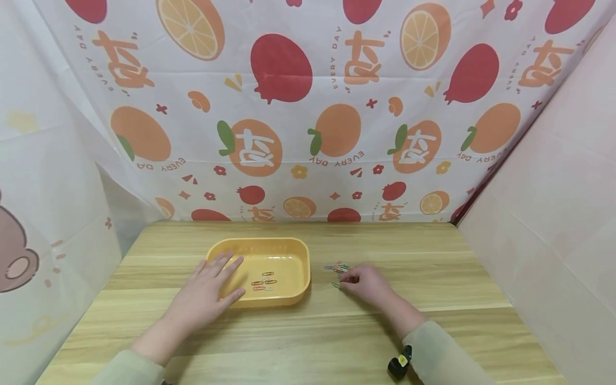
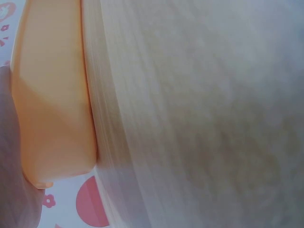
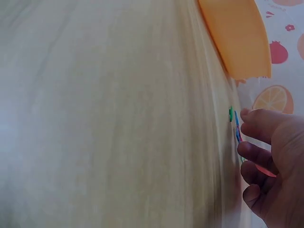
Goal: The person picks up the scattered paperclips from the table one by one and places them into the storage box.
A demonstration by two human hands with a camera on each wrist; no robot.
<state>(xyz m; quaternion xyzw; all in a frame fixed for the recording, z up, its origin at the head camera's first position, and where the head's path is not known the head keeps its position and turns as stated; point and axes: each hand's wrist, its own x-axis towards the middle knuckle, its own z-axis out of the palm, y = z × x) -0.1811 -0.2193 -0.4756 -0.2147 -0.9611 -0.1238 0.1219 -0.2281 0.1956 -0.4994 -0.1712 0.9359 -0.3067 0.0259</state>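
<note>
A yellow plastic tray [image 1: 293, 251] sits on the wooden table, with three paper clips [image 1: 263, 282] lying inside it. My left hand [image 1: 223, 278] rests flat on the tray's left rim [image 2: 52, 95], fingers straight and spread. To the right of the tray lies a small pile of coloured paper clips [image 1: 337, 267]. My right hand [image 1: 347, 280] is on that pile with its fingers curled. In the right wrist view the fingertips [image 3: 249, 116] close on a blue clip [image 3: 236, 127], with a green clip [image 3: 231, 114] just beyond them.
The wooden table [image 1: 308, 342] is walled in by a fruit-print cloth [image 1: 308, 107] at the back and left, and a pale pink panel [image 1: 553, 214] on the right. A black wrist device [image 1: 400, 363] shows at my right sleeve.
</note>
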